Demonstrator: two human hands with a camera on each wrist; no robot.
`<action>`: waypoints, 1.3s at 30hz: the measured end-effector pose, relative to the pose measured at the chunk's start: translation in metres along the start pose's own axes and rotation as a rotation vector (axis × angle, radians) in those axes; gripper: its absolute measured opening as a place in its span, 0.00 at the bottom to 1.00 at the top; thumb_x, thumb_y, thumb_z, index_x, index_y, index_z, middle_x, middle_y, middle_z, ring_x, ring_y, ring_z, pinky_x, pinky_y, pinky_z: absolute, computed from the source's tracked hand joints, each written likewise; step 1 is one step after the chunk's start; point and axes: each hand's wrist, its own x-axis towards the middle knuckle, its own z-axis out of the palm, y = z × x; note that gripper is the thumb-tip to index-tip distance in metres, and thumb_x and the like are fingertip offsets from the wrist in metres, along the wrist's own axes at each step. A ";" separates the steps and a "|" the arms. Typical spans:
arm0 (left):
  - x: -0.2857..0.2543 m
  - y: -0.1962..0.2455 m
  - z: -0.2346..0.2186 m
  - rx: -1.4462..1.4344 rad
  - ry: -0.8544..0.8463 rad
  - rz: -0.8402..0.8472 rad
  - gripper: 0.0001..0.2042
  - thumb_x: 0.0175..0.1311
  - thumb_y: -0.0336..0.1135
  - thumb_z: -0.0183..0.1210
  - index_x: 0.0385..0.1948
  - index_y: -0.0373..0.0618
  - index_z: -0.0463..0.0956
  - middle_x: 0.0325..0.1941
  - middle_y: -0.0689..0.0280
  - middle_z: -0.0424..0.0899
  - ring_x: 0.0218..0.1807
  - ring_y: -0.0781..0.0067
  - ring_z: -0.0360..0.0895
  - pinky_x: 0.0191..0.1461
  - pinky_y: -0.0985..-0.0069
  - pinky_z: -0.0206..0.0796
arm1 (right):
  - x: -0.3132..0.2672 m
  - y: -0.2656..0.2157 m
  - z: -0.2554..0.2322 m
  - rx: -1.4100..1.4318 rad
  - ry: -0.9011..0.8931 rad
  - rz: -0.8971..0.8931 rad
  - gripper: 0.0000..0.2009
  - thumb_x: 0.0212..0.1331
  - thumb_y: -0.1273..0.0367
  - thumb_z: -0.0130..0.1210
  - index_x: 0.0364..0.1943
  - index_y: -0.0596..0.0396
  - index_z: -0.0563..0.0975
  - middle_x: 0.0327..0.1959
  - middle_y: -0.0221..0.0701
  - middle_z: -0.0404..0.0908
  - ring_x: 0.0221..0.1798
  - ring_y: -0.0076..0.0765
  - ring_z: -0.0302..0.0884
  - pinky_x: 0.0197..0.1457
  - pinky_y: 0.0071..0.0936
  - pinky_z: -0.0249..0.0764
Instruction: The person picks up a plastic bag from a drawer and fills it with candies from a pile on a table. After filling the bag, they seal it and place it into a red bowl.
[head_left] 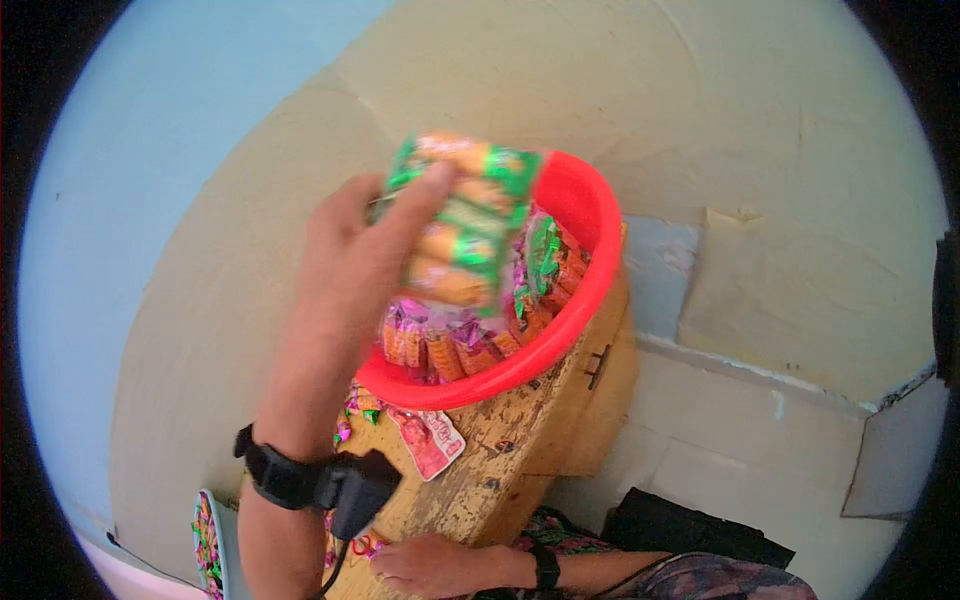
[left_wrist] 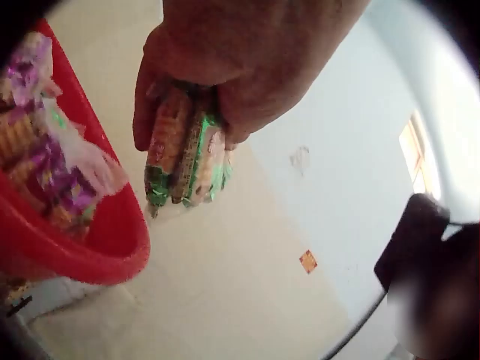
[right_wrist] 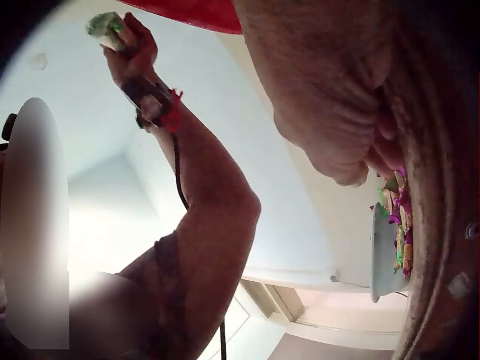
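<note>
My left hand [head_left: 355, 245] is raised over the near-left part of a red plastic basin [head_left: 590, 300]. Thumb and fingers grip a bundle of green-and-orange wrapped snack packets [head_left: 455, 225], blurred in the head view. From the left wrist view, the packets [left_wrist: 187, 150] stick out below the fingers, beside the basin's rim. Inside the basin lie many purple, orange and green wrapped snacks [head_left: 460, 350]. Low on the wooden table, my right hand [head_left: 425, 565] rests with loosely bent fingers beside small wrapped pieces and a red loop [head_left: 362, 543]. The right wrist view shows its fingertips at the table edge.
The basin stands on a worn wooden table [head_left: 480, 440] with a drawer side. A red-and-white printed packet [head_left: 430, 440] and small wrapped sweets [head_left: 360, 400] lie near it. A pale tub [head_left: 230, 540] of wrapped pieces stands at lower left. A wall [head_left: 270, 200] rises behind.
</note>
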 end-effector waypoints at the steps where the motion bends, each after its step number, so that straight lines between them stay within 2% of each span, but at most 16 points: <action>1: 0.000 0.010 0.013 0.137 -0.015 0.014 0.30 0.74 0.58 0.66 0.47 0.30 0.78 0.39 0.49 0.90 0.40 0.46 0.88 0.45 0.53 0.80 | 0.005 0.003 0.011 -0.021 0.019 -0.034 0.12 0.70 0.64 0.57 0.50 0.55 0.72 0.48 0.45 0.79 0.49 0.59 0.86 0.50 0.58 0.83; 2: -0.001 0.015 0.023 0.274 -0.029 0.030 0.28 0.75 0.57 0.66 0.41 0.30 0.78 0.36 0.48 0.89 0.38 0.45 0.87 0.44 0.51 0.79 | 0.008 0.000 0.014 -0.043 0.037 -0.069 0.11 0.70 0.65 0.56 0.49 0.55 0.72 0.47 0.45 0.80 0.48 0.60 0.86 0.48 0.58 0.83; 3: 0.003 0.014 0.046 0.402 0.047 0.161 0.28 0.74 0.56 0.67 0.40 0.31 0.77 0.35 0.48 0.87 0.38 0.44 0.86 0.44 0.51 0.78 | -0.007 0.028 -0.005 -0.066 0.011 -0.068 0.11 0.69 0.66 0.56 0.48 0.55 0.72 0.46 0.45 0.80 0.47 0.60 0.86 0.47 0.58 0.82; 5: -0.004 0.008 0.065 0.688 0.089 0.350 0.26 0.72 0.54 0.68 0.38 0.32 0.76 0.34 0.47 0.85 0.38 0.41 0.85 0.45 0.50 0.77 | -0.007 0.023 -0.006 0.002 0.030 -0.038 0.10 0.69 0.66 0.56 0.46 0.55 0.72 0.43 0.45 0.81 0.45 0.61 0.86 0.46 0.59 0.82; 6: 0.002 -0.014 0.072 0.769 0.215 0.612 0.25 0.71 0.53 0.68 0.38 0.33 0.77 0.34 0.46 0.85 0.41 0.38 0.84 0.47 0.48 0.76 | -0.008 0.023 -0.002 0.003 0.058 -0.053 0.09 0.69 0.66 0.56 0.45 0.55 0.72 0.42 0.45 0.81 0.45 0.62 0.86 0.46 0.59 0.82; 9: 0.002 -0.026 0.069 0.793 0.090 0.463 0.26 0.73 0.56 0.67 0.38 0.35 0.77 0.39 0.44 0.83 0.43 0.38 0.82 0.46 0.49 0.71 | -0.004 0.019 0.008 0.014 0.124 -0.089 0.08 0.69 0.66 0.56 0.43 0.55 0.73 0.39 0.45 0.81 0.44 0.62 0.87 0.45 0.60 0.81; 12: 0.000 -0.018 0.066 0.698 -0.150 0.250 0.25 0.73 0.56 0.66 0.40 0.34 0.78 0.42 0.43 0.84 0.46 0.37 0.83 0.49 0.47 0.73 | -0.004 0.008 0.003 0.017 0.129 -0.079 0.08 0.69 0.66 0.55 0.42 0.55 0.73 0.38 0.45 0.81 0.44 0.62 0.87 0.44 0.60 0.81; 15: -0.002 -0.035 0.077 0.747 -0.191 0.388 0.26 0.74 0.57 0.64 0.42 0.34 0.81 0.41 0.42 0.85 0.46 0.35 0.84 0.51 0.45 0.74 | -0.007 0.001 -0.001 0.026 0.150 -0.089 0.08 0.69 0.65 0.56 0.42 0.54 0.74 0.37 0.45 0.82 0.43 0.62 0.87 0.43 0.60 0.81; 24: 0.011 -0.041 0.081 0.703 -0.492 0.104 0.30 0.77 0.60 0.59 0.47 0.32 0.83 0.48 0.40 0.87 0.53 0.35 0.85 0.57 0.45 0.76 | -0.009 0.005 -0.006 0.177 0.175 -0.010 0.08 0.72 0.63 0.56 0.43 0.52 0.77 0.34 0.46 0.84 0.41 0.62 0.87 0.44 0.60 0.78; 27: 0.009 -0.045 0.070 0.721 -0.363 0.378 0.30 0.78 0.59 0.58 0.56 0.32 0.81 0.53 0.37 0.85 0.59 0.37 0.83 0.62 0.47 0.74 | -0.011 0.001 -0.014 0.164 0.155 0.025 0.08 0.73 0.62 0.56 0.43 0.51 0.78 0.35 0.43 0.84 0.42 0.61 0.87 0.45 0.59 0.79; 30: -0.003 -0.047 0.055 0.610 -0.080 0.493 0.27 0.83 0.54 0.56 0.61 0.33 0.80 0.63 0.43 0.84 0.63 0.47 0.83 0.65 0.54 0.76 | -0.011 -0.005 -0.024 0.109 0.115 0.045 0.09 0.75 0.60 0.55 0.44 0.48 0.80 0.36 0.40 0.86 0.43 0.58 0.87 0.44 0.56 0.79; 33: -0.042 -0.014 0.019 0.457 -0.038 0.417 0.28 0.80 0.54 0.57 0.64 0.35 0.78 0.56 0.40 0.85 0.61 0.37 0.82 0.66 0.49 0.73 | -0.012 -0.002 -0.022 0.077 0.150 0.022 0.11 0.75 0.58 0.54 0.45 0.48 0.80 0.36 0.40 0.86 0.43 0.59 0.87 0.44 0.57 0.78; 34: -0.061 -0.006 0.008 0.422 -0.015 0.405 0.25 0.79 0.49 0.60 0.63 0.34 0.79 0.56 0.42 0.85 0.60 0.39 0.83 0.64 0.52 0.74 | -0.011 -0.014 -0.039 0.017 0.015 0.098 0.12 0.76 0.58 0.53 0.45 0.50 0.80 0.38 0.44 0.86 0.44 0.62 0.86 0.44 0.58 0.79; 36: -0.105 0.000 -0.015 0.367 0.063 0.402 0.21 0.78 0.41 0.63 0.62 0.34 0.79 0.56 0.45 0.87 0.57 0.45 0.86 0.60 0.57 0.77 | -0.012 -0.011 -0.033 -0.046 0.005 0.169 0.14 0.77 0.58 0.54 0.50 0.54 0.80 0.41 0.47 0.86 0.48 0.63 0.86 0.51 0.58 0.79; 38: -0.152 -0.002 -0.038 0.341 0.180 0.425 0.18 0.76 0.34 0.65 0.61 0.33 0.79 0.54 0.48 0.88 0.54 0.52 0.89 0.55 0.62 0.79 | -0.011 -0.008 -0.035 0.004 0.013 0.126 0.13 0.76 0.59 0.55 0.51 0.53 0.81 0.43 0.45 0.87 0.50 0.60 0.86 0.52 0.56 0.80; 39: -0.180 -0.006 -0.050 0.315 0.229 0.341 0.17 0.76 0.32 0.65 0.61 0.34 0.79 0.53 0.50 0.88 0.53 0.56 0.89 0.54 0.65 0.79 | -0.013 -0.010 -0.035 0.007 0.073 0.055 0.13 0.75 0.60 0.56 0.51 0.53 0.81 0.43 0.44 0.87 0.49 0.59 0.87 0.52 0.54 0.81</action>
